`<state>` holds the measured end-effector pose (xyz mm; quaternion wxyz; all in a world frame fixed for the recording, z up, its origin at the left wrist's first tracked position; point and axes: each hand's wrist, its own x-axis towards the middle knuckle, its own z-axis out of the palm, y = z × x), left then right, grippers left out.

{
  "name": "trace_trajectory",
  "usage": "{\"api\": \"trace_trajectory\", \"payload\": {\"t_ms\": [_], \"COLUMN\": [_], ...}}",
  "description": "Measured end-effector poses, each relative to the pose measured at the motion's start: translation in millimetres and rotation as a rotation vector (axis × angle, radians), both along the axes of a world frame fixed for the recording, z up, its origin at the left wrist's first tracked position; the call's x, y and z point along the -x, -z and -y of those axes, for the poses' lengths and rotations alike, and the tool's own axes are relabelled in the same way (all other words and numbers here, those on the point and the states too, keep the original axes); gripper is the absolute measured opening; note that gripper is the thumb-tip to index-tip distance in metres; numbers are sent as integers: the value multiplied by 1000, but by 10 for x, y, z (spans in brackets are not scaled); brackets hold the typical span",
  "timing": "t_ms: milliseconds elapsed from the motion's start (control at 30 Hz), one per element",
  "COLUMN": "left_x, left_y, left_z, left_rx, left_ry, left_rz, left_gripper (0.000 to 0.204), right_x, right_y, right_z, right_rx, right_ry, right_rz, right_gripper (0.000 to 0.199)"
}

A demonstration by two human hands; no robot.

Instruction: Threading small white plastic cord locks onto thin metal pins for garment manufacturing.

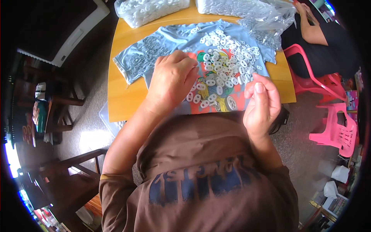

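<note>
My left hand (172, 79) hovers over the middle of a light blue printed T-shirt (176, 33) spread on the table. Its back faces up and its fingers curl inward, so whatever they pinch is hidden. To the right, my right hand (263, 101) is closed, thumb against the bent fingers, just beside a heap of small white plastic pieces (220, 71). These pieces are oval, most with two holes. Anything at its fingertips is too small to name. A pile of thin grey metal pieces (148, 56), like small screws or pins, lies on the shirt's left side.
Two clear tubs, one at far left (154, 11) and one at far right (224, 7), hold more white pieces. A clear plastic bag (266, 29) with metal pieces lies on the wooden table (119, 96). Another person (322, 46) sits at right, near pink plastic chairs (336, 129).
</note>
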<state>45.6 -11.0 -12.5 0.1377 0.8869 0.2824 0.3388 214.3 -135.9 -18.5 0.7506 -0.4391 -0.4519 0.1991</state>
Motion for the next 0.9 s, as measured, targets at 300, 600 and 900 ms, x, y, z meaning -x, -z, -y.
{"api": "trace_trajectory", "payload": {"t_ms": [300, 600, 900], "left_x": [-392, -643, -545], "left_y": [22, 236, 198], "left_z": [-521, -728, -788], "left_rx": [-121, -125, -95], "left_ry": [-46, -102, -82], "left_rz": [-140, -337, -284], "left_gripper": [15, 11, 14], "right_x": [-68, -175, -127], "right_y": [-84, 5, -33], "right_z": [48, 99, 128], "right_rx": [48, 48, 103], "right_ry": [31, -19, -69], "right_rz": [-8, 43, 31], "right_gripper": [19, 17, 17]}}
